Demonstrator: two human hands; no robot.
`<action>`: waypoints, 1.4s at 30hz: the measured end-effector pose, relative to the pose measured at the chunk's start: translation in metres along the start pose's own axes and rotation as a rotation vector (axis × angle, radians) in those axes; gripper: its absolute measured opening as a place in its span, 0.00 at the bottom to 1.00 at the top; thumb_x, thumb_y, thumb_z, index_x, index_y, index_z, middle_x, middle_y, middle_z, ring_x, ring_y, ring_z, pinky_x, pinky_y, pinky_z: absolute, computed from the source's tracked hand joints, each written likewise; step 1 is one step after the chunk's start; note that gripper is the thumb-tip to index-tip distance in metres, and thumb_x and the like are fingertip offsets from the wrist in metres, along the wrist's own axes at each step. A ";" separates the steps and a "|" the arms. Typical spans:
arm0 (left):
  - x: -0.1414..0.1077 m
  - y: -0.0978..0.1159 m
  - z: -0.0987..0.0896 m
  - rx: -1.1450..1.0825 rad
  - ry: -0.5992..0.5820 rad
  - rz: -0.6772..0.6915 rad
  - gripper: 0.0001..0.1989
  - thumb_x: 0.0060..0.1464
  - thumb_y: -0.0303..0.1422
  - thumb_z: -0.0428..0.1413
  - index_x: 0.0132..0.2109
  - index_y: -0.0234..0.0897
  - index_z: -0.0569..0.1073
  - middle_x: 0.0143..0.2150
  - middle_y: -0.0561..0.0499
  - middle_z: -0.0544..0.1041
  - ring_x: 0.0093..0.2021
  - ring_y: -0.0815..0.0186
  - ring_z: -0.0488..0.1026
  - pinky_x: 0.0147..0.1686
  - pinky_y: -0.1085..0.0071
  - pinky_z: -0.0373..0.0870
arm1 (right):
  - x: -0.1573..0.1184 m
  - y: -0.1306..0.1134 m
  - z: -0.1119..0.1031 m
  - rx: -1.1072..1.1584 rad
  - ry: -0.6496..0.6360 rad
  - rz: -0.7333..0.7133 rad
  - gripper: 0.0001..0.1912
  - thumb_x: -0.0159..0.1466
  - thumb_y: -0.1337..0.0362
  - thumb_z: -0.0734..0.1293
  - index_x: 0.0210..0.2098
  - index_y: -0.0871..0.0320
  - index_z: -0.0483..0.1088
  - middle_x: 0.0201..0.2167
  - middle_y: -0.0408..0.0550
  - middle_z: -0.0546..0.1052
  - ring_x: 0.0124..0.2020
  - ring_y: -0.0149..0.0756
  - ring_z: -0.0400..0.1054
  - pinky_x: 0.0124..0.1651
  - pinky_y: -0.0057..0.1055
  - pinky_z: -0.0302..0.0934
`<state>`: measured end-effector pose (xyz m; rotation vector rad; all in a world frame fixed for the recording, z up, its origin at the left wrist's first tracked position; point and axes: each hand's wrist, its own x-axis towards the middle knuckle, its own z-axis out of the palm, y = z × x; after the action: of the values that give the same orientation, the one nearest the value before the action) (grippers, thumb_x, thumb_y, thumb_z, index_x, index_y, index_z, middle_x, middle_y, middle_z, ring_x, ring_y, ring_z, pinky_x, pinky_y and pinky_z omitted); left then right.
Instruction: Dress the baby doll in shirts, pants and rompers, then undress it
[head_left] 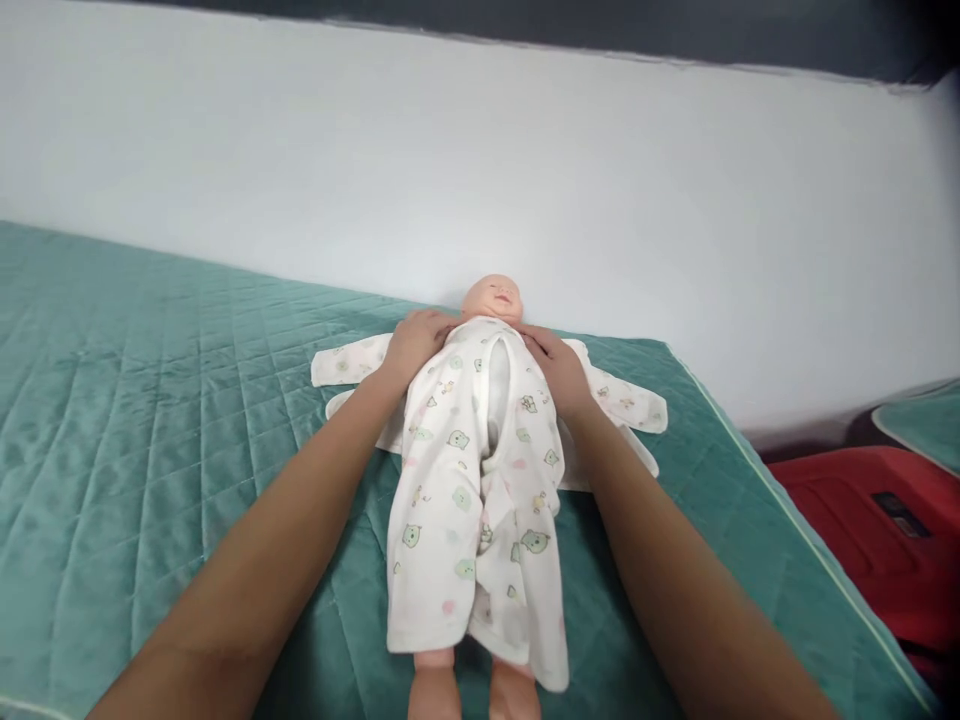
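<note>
A baby doll [493,296] lies face up, its head by the wall and its bare lower legs [435,690] toward me. White printed baby pants [442,490] with an open crotch lie along its front, from just below the neck to the lower legs. My left hand [421,342] is closed at the upper left corner of the pants, beside the doll's shoulder. At the opposite upper corner, my right hand [556,365] is closed in the same way. Both sets of fingertips are partly hidden. Beneath the doll a matching baby shirt [626,400] is spread, sleeves out to both sides.
A green quilted mattress cover [187,420] bears everything, its right edge running diagonally. Behind the doll's head rises a white wall [480,170]. Beyond that right edge, lower down, is a red object [862,520] with a dark label, possibly a suitcase or chair.
</note>
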<state>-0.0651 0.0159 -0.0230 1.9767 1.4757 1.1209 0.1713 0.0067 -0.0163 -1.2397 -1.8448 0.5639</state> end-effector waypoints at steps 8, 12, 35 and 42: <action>-0.085 -0.001 -0.021 0.237 0.207 0.088 0.19 0.61 0.30 0.49 0.57 0.39 0.73 0.60 0.44 0.71 0.62 0.57 0.62 0.64 0.57 0.56 | -0.086 -0.015 -0.004 0.088 0.232 0.159 0.22 0.65 0.57 0.63 0.56 0.53 0.71 0.58 0.51 0.74 0.59 0.45 0.67 0.64 0.48 0.59; -0.168 0.035 -0.027 0.102 0.397 -0.005 0.13 0.62 0.30 0.49 0.51 0.39 0.73 0.51 0.46 0.74 0.55 0.60 0.68 0.56 0.60 0.66 | -0.159 -0.054 -0.007 0.172 0.241 0.108 0.21 0.66 0.57 0.64 0.58 0.50 0.67 0.60 0.49 0.71 0.60 0.42 0.66 0.63 0.48 0.60; -0.307 0.090 -0.018 0.234 0.067 0.275 0.16 0.63 0.23 0.49 0.57 0.36 0.68 0.52 0.43 0.72 0.51 0.65 0.70 0.52 0.67 0.71 | -0.240 -0.161 0.019 -0.536 -0.142 -0.197 0.08 0.65 0.71 0.63 0.37 0.54 0.72 0.41 0.47 0.75 0.51 0.47 0.65 0.62 0.56 0.51; -0.320 0.105 -0.027 0.113 0.194 0.222 0.11 0.61 0.22 0.51 0.48 0.37 0.71 0.44 0.48 0.72 0.44 0.69 0.72 0.43 0.74 0.72 | -0.248 -0.176 0.000 -0.314 -0.182 -0.301 0.06 0.62 0.72 0.65 0.35 0.55 0.68 0.45 0.48 0.71 0.51 0.42 0.63 0.64 0.51 0.50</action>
<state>-0.0598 -0.3215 -0.0412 2.2061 1.4687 1.3844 0.1202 -0.2910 0.0182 -1.1032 -2.2893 0.2318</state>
